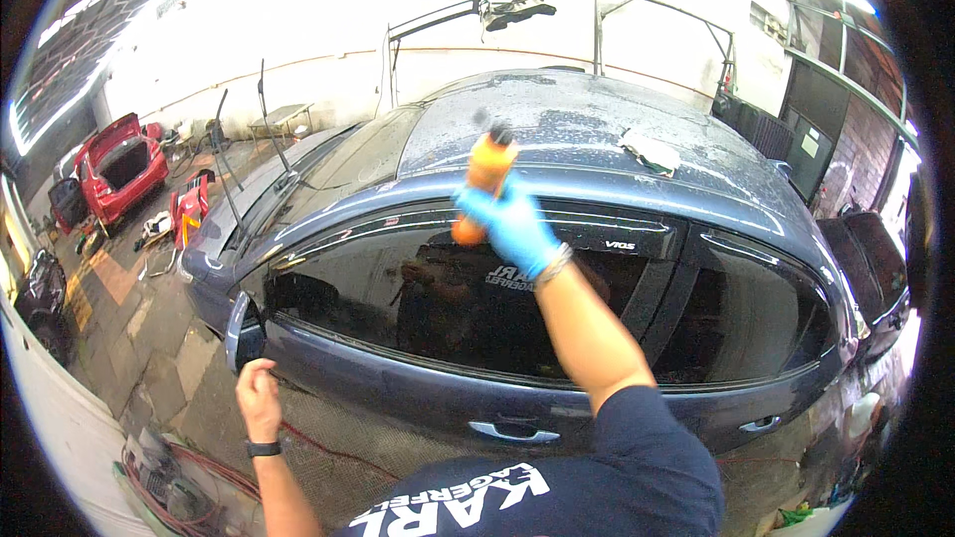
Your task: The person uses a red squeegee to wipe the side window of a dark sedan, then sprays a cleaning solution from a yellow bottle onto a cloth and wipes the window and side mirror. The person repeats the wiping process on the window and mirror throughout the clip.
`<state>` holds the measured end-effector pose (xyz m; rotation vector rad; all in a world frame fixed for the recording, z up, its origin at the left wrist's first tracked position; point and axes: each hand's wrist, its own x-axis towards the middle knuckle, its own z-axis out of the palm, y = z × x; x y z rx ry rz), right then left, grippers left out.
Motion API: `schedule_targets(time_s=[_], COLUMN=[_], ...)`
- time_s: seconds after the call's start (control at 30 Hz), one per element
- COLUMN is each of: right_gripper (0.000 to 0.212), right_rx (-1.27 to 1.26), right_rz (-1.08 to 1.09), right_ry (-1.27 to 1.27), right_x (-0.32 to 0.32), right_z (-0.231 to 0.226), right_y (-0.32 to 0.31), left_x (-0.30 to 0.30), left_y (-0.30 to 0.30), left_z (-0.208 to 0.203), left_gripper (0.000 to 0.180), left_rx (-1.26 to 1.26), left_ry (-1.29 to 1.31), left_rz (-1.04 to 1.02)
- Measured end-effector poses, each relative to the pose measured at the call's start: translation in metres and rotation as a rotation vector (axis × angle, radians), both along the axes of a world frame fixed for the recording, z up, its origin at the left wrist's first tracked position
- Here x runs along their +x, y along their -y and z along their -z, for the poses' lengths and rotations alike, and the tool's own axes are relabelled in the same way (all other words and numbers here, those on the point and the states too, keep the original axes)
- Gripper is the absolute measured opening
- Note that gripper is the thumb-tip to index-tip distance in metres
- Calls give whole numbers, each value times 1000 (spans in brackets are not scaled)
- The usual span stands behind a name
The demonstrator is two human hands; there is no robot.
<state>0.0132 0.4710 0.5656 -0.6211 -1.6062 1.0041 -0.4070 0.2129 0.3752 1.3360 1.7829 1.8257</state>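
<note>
The right hand (pixel 514 224), in a blue glove, was raised above the roof edge of a wet, dark blue car (pixel 557 358) and closed around an orange spray bottle (pixel 484 179), whose dark nozzle pointed toward the roof panel. The bottle stood nearly upright, slightly tilted, over the top of the front side window (pixel 438 298). Its wall was opaque, so the level of liquid inside could not be read. The left hand (pixel 257 398), bare and wearing a dark wristband, hung low beside the front door with the fingers loosely curled and nothing in it.

The step in hand appeared to be the application of a liquid to the roof or upper glass. The next move would probably call for a steady aim of the nozzle at the wet panel and a squeeze of the trigger, then a wipe. 1 pale cloth (pixel 652 151) lay on the roof, well apart from the bottle. A red car (pixel 119 171) with an open boot stood far to the left, and red hoses (pixel 199 472) lay coiled on the floor near the left forearm.
</note>
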Motion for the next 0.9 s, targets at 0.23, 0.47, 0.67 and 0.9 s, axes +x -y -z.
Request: schedule_targets(time_s=[0.23, 0.47, 0.67, 0.9], right_gripper=[69, 108, 102, 40], right_rx=[-439, -229, 348, 437], right_rz=[-549, -584, -458, 604], right_ry=[-25, 167, 608, 509], right_x=[-106, -95, -12, 163], right_z=[191, 213, 172, -31], right_y=[139, 160, 126, 30], left_x=[140, 162, 163, 126], left_y=[-27, -21, -10, 52], left_z=[-18, -5, 0, -4], left_gripper=[38, 51, 39, 41], left_rx=[-96, -172, -191, -252], left_ry=[-47, -58, -117, 60], left_rz=[358, 398, 369, 179])
